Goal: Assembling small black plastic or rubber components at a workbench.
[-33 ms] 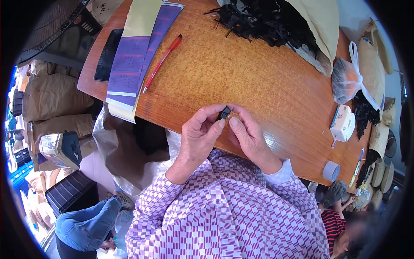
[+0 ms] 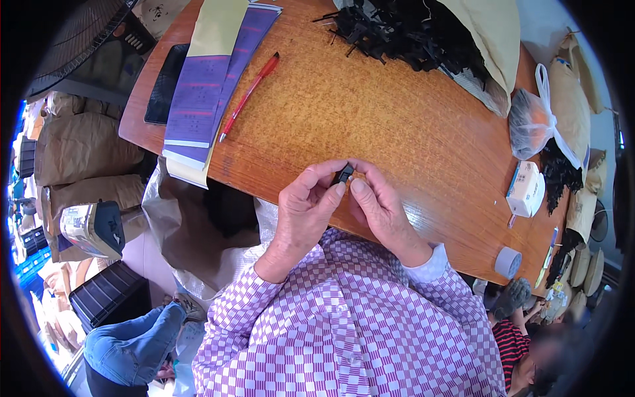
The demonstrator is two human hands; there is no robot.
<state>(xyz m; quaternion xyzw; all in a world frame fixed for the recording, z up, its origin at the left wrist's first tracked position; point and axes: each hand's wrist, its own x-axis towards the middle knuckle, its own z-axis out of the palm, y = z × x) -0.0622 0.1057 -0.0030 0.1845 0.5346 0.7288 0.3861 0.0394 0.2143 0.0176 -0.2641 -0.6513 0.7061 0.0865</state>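
Left hand: your left hand [image 2: 301,205] closes thumb and forefinger on the small black part [image 2: 344,173], taking its left side; the other fingers curl in toward the palm.
Right hand: your right hand [image 2: 380,205] meets it from the right, thumb and forefinger closed at the part's other edge; how firmly they press, you cannot tell from here.
Why this grip: a thing this small seems to leave room only for fingertips, and pinching from both sides probably steadies it and keeps it turnable; holding it close to your body, above the table's [image 2: 297,119] near edge, likely suits a close look.
Black heap: the pile of loose black pieces [image 2: 410,33] lies at the far right, perhaps set there to stay within reach while leaving the middle for your hands.
Papers and pen: the purple forms [image 2: 195,99] and the red pen [image 2: 249,98] lie to the left, apart from the heap, probably so they stay unmixed and handy.
Part's look: black, compact and blocky, with straight edges and a slight sheen; a small pale spot shows near your right thumb, too small to identify. Your fingers hide its ends, so its full shape stays unclear.
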